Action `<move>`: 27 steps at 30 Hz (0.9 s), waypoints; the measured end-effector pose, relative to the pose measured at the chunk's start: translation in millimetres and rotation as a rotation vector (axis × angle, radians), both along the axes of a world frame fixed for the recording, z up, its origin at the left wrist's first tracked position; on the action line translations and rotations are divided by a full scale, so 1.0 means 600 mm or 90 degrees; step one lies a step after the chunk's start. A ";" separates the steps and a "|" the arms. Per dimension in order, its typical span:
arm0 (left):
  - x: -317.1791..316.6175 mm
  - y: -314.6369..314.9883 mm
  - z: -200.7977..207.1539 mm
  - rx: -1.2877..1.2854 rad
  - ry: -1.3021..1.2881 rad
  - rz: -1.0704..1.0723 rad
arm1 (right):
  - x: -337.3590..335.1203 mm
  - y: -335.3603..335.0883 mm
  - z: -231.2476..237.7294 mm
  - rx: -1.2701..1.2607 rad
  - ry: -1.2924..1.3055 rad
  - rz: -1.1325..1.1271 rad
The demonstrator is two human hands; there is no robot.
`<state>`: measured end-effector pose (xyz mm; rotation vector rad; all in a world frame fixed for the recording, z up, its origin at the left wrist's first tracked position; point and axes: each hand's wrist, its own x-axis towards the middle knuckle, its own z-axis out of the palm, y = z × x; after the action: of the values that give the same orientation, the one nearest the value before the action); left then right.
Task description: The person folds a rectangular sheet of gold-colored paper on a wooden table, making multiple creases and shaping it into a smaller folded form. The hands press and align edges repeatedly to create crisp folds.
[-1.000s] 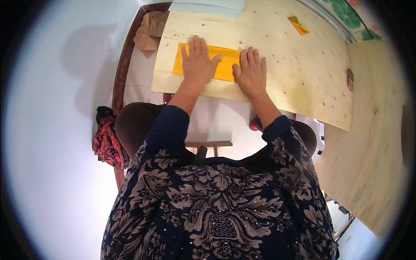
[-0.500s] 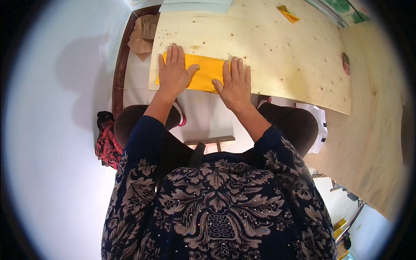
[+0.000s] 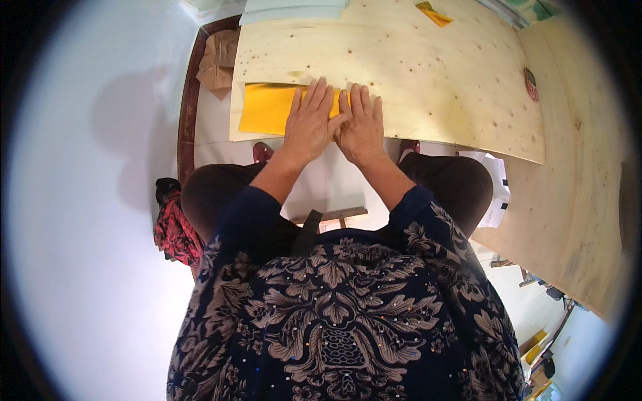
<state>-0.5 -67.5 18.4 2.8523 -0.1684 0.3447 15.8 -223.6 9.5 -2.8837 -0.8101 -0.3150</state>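
Note:
A flat yellow rectangular sheet (image 3: 264,110), shiny along its far edge, lies near the front left edge of the plywood table (image 3: 428,87). My left hand (image 3: 311,123) rests flat on its right part, fingers stretched out and pointing away from me. Beside it my right hand (image 3: 361,127) lies at the sheet's right end, fingers also straight. The two thumbs meet or overlap. Whatever part of the sheet is under my hands is hidden; I cannot tell its exact material.
A small yellow scrap (image 3: 435,14) lies at the table's far side, and a small red and dark object (image 3: 531,85) near its right edge. Pale sheets (image 3: 292,11) are stacked at the far left. Crumpled brown paper (image 3: 219,65) sits left of the table; another plywood surface (image 3: 575,147) stands right.
My left hand has slid right across the yellow sheet, from its left end to beside my right hand. The right hand has stayed about where it was.

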 end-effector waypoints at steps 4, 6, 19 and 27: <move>-0.025 0.061 -0.035 0.083 0.033 0.103 | 0.000 -0.001 -0.001 0.014 -0.017 0.007; -0.022 0.130 -0.029 0.087 -0.012 0.161 | 0.000 0.000 0.000 0.029 -0.009 0.007; -0.105 0.002 -0.021 0.030 0.019 -0.159 | 0.004 -0.012 -0.010 0.000 0.014 -0.029; -0.048 0.021 -0.022 0.102 -0.058 -0.267 | -0.009 -0.063 0.005 -0.007 0.058 -0.064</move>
<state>-29.2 -54.7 4.9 2.8553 -0.8296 0.3839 10.1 -261.5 12.4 -2.9297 -0.6557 -0.1879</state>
